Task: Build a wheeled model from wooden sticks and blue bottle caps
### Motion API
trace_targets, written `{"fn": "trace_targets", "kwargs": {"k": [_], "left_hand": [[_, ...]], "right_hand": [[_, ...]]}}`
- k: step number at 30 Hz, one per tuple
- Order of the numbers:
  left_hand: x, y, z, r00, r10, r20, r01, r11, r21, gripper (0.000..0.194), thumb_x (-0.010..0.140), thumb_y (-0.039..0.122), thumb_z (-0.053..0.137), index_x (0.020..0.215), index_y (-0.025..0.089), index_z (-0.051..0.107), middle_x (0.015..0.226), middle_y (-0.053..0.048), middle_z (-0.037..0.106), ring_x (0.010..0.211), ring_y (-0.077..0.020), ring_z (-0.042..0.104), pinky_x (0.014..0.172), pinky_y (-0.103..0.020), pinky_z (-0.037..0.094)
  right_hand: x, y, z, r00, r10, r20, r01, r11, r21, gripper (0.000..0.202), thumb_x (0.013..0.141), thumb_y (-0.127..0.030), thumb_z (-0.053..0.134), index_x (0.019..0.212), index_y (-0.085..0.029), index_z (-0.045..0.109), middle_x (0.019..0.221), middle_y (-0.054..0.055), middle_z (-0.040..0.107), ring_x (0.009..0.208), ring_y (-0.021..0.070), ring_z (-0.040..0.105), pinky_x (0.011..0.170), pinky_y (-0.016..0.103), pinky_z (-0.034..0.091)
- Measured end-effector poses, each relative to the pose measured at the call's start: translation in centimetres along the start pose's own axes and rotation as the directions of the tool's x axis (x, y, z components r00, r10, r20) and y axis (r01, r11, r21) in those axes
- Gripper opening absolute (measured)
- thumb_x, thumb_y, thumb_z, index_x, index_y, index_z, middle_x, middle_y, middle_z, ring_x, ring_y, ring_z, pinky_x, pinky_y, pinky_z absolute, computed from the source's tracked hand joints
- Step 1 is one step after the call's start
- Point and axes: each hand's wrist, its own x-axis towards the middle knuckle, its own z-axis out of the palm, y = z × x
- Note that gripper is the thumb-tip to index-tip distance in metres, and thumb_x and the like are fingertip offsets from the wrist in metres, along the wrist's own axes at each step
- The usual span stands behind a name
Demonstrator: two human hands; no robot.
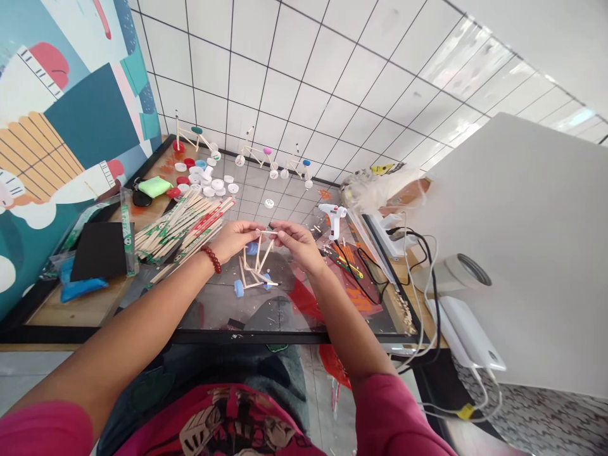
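Note:
A small model frame (259,258) of pale wooden sticks stands on the glass-topped table, with light-blue bottle-cap wheels (238,289) at its lower ends. Across its raised top lies a short wooden stick (269,232). My left hand (235,240), with a red bead bracelet at the wrist, pinches the stick's left end. At the other end, my right hand (298,246) is closed with thumb and fingers on the same stick. Whether the stick is fixed to the uprights cannot be made out.
Loose wooden sticks (183,225) lie in a pile at left, with bottle caps (217,185) behind. Finished-looking stick models (259,155) stand along the tiled wall. At right are a glue gun (334,218), a cutter knife (350,266) and cables (430,278).

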Motion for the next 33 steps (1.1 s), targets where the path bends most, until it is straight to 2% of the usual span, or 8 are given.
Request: {"fn": "trace_targets", "kwargs": {"k": [4, 10, 14, 17, 21, 24, 28, 33], "left_hand": [[-0.2, 0.3, 0.0, 1.0, 0.002, 0.007, -0.002, 1.0, 0.03, 0.045, 0.064, 0.045, 0.085, 0.098, 0.015, 0.079, 0.083, -0.009, 0.078, 0.083, -0.024, 0.071, 0.075, -0.036, 0.055], [-0.3, 0.3, 0.1, 0.999, 0.026, 0.02, -0.026, 0.999, 0.023, 0.048, 0.06, 0.05, 0.086, 0.093, 0.016, 0.079, 0.081, -0.008, 0.077, 0.078, -0.0215, 0.07, 0.074, -0.034, 0.054], [-0.3, 0.2, 0.1, 0.999, 0.028, 0.039, -0.031, 0.997, 0.067, 0.049, 0.062, 0.053, 0.084, 0.095, 0.016, 0.079, 0.08, -0.008, 0.077, 0.074, -0.0199, 0.068, 0.071, -0.033, 0.052], [-0.2, -0.1, -0.1, 0.998, 0.034, 0.061, -0.039, 0.996, 0.082, 0.054, 0.066, 0.055, 0.081, 0.103, 0.016, 0.077, 0.086, -0.008, 0.078, 0.078, -0.0208, 0.069, 0.074, -0.034, 0.052], [0.0, 0.0, -0.5, 0.993, 0.12, -0.007, -0.118, 0.983, 0.138, 0.063, 0.068, 0.057, 0.081, 0.116, 0.017, 0.072, 0.114, -0.013, 0.075, 0.103, -0.0265, 0.069, 0.088, -0.039, 0.054], [-0.4, 1.0, -0.9, 0.981, 0.195, 0.016, -0.194, 0.958, 0.211, 0.065, 0.069, 0.059, 0.08, 0.117, 0.017, 0.072, 0.127, -0.015, 0.071, 0.114, -0.0287, 0.065, 0.095, -0.041, 0.053], [-0.9, 2.1, -1.2, 0.971, 0.225, 0.082, -0.239, 0.922, 0.304, 0.059, 0.073, 0.06, 0.077, 0.113, 0.017, 0.074, 0.12, -0.013, 0.074, 0.112, -0.0289, 0.066, 0.096, -0.04, 0.052], [-0.7, 1.9, -1.4, 0.986, 0.168, 0.021, -0.151, 0.816, 0.559, 0.043, 0.079, 0.057, 0.069, 0.097, 0.02, 0.08, 0.097, -0.009, 0.08, 0.092, -0.0285, 0.071, 0.08, -0.036, 0.053]], "right_hand": [[-0.2, 0.3, -0.6, 0.997, -0.038, 0.063, 0.039, 0.999, -0.01, 0.038, 0.076, -0.052, 0.075, 0.102, -0.024, 0.075, 0.092, 0.003, 0.072, 0.075, 0.0148, 0.061, 0.079, 0.033, 0.052], [-0.3, -0.1, -0.7, 0.975, -0.187, 0.121, 0.214, 0.938, -0.274, 0.035, 0.08, -0.054, 0.074, 0.099, -0.025, 0.077, 0.102, 0.007, 0.072, 0.091, 0.0199, 0.063, 0.083, 0.036, 0.052], [-0.1, 0.1, -0.5, 0.964, -0.254, 0.077, 0.266, 0.916, -0.3, 0.033, 0.083, -0.057, 0.07, 0.091, -0.025, 0.076, 0.094, 0.006, 0.072, 0.09, 0.0203, 0.064, 0.083, 0.036, 0.052], [0.0, 0.7, -0.5, 0.968, -0.248, 0.042, 0.249, 0.919, -0.304, 0.036, 0.084, -0.058, 0.068, 0.093, -0.024, 0.074, 0.094, 0.006, 0.071, 0.086, 0.0193, 0.063, 0.081, 0.035, 0.052], [0.1, 1.3, -0.5, 0.974, -0.225, 0.008, 0.213, 0.91, -0.357, 0.039, 0.086, -0.06, 0.064, 0.096, -0.023, 0.071, 0.097, 0.006, 0.069, 0.088, 0.0188, 0.063, 0.081, 0.034, 0.052], [0.2, 1.6, -0.7, 0.967, -0.255, -0.002, 0.234, 0.891, -0.389, 0.037, 0.087, -0.058, 0.062, 0.095, -0.023, 0.07, 0.101, 0.006, 0.069, 0.091, 0.0185, 0.063, 0.083, 0.033, 0.052], [0.2, 2.0, -1.1, 0.965, -0.261, 0.003, 0.241, 0.887, -0.393, 0.028, 0.086, -0.048, 0.066, 0.096, -0.022, 0.07, 0.103, 0.006, 0.07, 0.081, 0.0158, 0.061, 0.077, 0.031, 0.052], [0.4, 2.7, -1.7, 0.98, -0.177, -0.092, 0.127, 0.908, -0.4, 0.028, 0.087, -0.035, 0.061, 0.109, -0.021, 0.07, 0.103, 0.006, 0.073, 0.081, 0.0155, 0.064, 0.079, 0.03, 0.052]]}}
